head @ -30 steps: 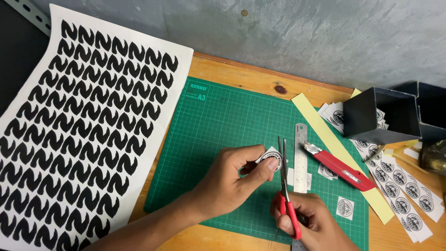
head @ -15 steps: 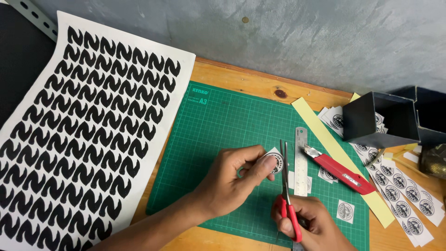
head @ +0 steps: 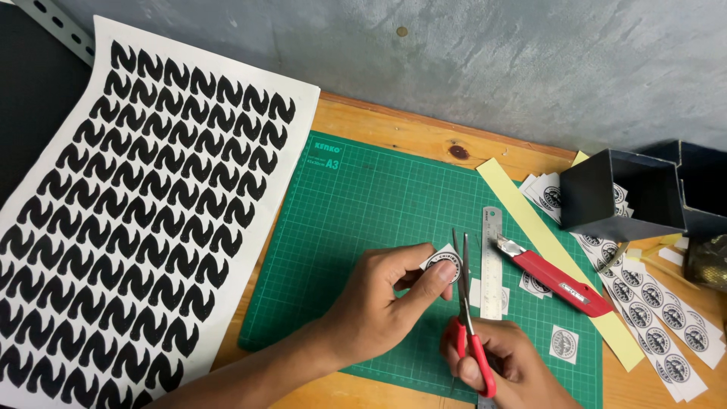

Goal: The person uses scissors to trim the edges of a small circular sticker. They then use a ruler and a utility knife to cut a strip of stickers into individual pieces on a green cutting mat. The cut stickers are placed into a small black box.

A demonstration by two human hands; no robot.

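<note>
At the far left a large white sheet (head: 144,220) printed with rows of black curved shapes lies over the table edge; its lower and left parts run out of view. Beside it sits a green cutting mat (head: 363,227) on the wooden table (head: 394,129), the mat's bottom edge partly covered by the person's forearm.

The left hand (head: 379,307) pinches a small round sticker (head: 443,266) between thumb and forefinger, holding it just above the mat near its middle. The fingers cover part of the sticker, so its print is hard to make out. Touching the sticker's right edge are the blades of red-handled scissors (head: 466,303), which look nearly closed on it. The right hand (head: 503,367) has its fingers curled through the handles, and its lower part is cut off by the frame.

Just right of the blades a metal ruler (head: 492,261) lies upright on the mat, with 1 red utility knife (head: 556,276) angled beside it, blade out. A pale yellow strip (head: 560,261) runs diagonally beneath the knife. 1 cut square sticker (head: 564,344) lies apart on the mat. Further right, strips of round stickers (head: 659,318) spread over the table, partly hidden under a dark open box (head: 621,197). The items at the right edge are too cropped to identify.
</note>
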